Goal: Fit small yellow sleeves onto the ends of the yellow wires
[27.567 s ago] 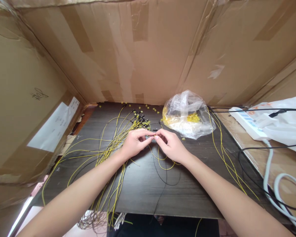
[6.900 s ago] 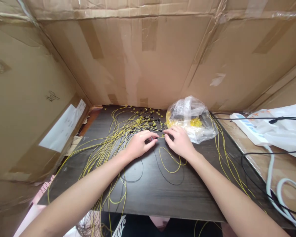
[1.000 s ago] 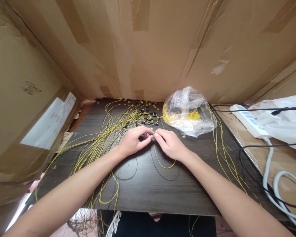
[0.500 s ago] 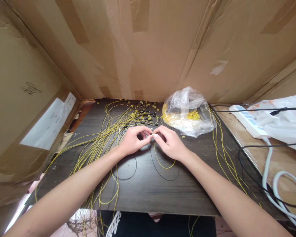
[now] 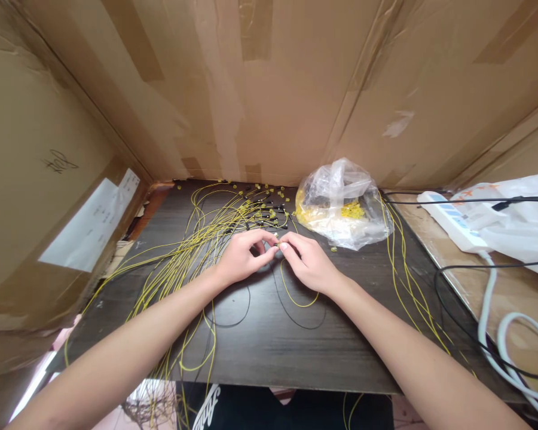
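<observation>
My left hand and my right hand meet fingertip to fingertip above the middle of the table. Pinched between them is a small wire connector, dark toward the left and yellowish toward the right; the fingers cover most of it. A yellow wire loops down beneath my right hand, and a thin black wire hangs in a curve below both. To the left lies a bundle of yellow wires, several with black connector ends behind my hands.
Small yellow pieces are scattered at the back of the dark table. A clear plastic bag with yellow pieces stands behind my right hand. Right of it are yellow wires and a white power strip. Cardboard walls enclose the table.
Almost nothing differs. Both hands keep their pinch on the connector, with only a slight shift of the fingertips and of the whole view.
</observation>
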